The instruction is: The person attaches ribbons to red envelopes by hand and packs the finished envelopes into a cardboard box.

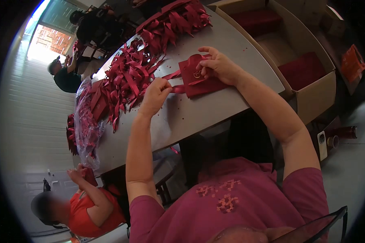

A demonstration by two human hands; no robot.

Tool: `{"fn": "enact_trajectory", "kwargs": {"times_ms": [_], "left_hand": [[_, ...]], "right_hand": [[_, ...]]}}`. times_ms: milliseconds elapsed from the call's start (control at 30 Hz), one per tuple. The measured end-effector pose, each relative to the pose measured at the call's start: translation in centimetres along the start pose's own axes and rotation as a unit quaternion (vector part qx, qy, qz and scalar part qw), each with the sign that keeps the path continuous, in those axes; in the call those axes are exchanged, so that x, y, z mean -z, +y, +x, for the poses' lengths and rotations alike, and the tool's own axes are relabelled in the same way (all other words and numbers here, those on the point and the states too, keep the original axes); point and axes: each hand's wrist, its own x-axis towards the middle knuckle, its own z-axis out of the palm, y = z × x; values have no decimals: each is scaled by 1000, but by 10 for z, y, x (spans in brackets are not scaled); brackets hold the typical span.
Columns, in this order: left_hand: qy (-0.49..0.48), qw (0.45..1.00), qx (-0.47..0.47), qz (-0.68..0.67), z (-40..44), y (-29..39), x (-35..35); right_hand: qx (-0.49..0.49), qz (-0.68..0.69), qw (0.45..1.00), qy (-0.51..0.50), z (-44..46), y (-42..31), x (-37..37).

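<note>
A dark red paper bag [209, 86] with a small pale logo lies flat on the grey table, directly before me. Red ribbon [177, 89] runs from its left edge to my left hand [155, 95], whose fingers are pinched on it. Over the bag's upper right part is my right hand [219, 67], its thumb and forefinger apart and the other fingers curled. A ribbon loop lies across the bag beneath that hand; whether the curled fingers hold any of it is hidden.
Heaps of red ribbons [127, 73] and ribboned bags [178, 20] cover the table's far side. Clear plastic [87, 121] lies at the left end. A cardboard box [312, 95] with red stacks stands right. A co-worker in orange [95, 210] sits left; others are beyond the table.
</note>
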Motion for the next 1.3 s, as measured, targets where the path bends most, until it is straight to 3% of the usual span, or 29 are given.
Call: {"fn": "enact_trajectory", "kwargs": {"times_ms": [100, 167, 300, 467, 567, 700, 967, 1300], "left_hand": [[81, 994, -64, -40, 20, -1, -10], [56, 992, 0, -117, 30, -7, -18], [8, 993, 51, -105, 43, -9, -21], [-37, 939, 171, -296, 45, 4, -14], [-48, 917, 173, -356, 44, 8, -13], [-47, 917, 186, -349, 42, 7, -12], [-10, 984, 62, -165, 37, -27, -16], [22, 975, 54, -212, 2, -29, -4]], "right_hand": [[-14, 30, 999, -5, 5, -1, 5], [-12, 74, 997, -35, 6, 1, 10], [-1, 57, 998, -21, 7, 5, 12], [13, 23, 999, -27, 5, 3, 8], [25, 17, 999, -36, 5, 4, 10], [29, 17, 999, -40, 4, 4, 9], [36, -43, 996, -72, -2, 2, 4], [-6, 50, 998, -43, 2, 1, 6]]}}
